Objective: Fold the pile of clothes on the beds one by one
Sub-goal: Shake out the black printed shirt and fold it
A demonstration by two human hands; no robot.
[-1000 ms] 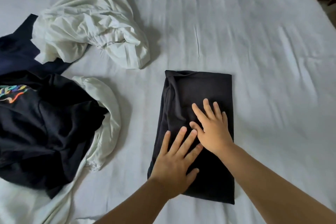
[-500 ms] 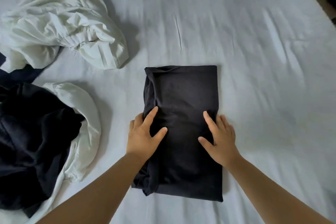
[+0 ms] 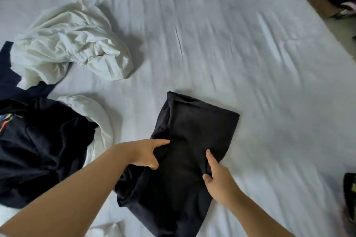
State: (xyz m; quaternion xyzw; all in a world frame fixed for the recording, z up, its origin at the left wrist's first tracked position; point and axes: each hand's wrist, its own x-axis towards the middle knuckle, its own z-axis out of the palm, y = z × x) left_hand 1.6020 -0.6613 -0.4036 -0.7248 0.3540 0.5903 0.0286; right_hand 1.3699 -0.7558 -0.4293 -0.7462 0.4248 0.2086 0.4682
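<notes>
1. A folded black garment [image 3: 185, 159], a soft, matte, roughly rectangular slab, lies tilted on the bed [image 3: 231, 44], whose pale sheet is finely creased.
2. The left hand [image 3: 148, 153] grips the garment's left edge: thumb and fingers pinch a bunched fold of cloth.
3. The right hand [image 3: 219, 181] grips the garment's right edge, thumb on top and fingers curled under the fabric.
4. Left of the garment sits a rumpled black top [image 3: 42, 150] with a coloured print, heaped loosely over white cloth.
5. Beyond that heap, up and left of the garment, a crumpled white garment [image 3: 73, 44] lies in puffy folds with a gathered, elastic-looking seam.
</notes>
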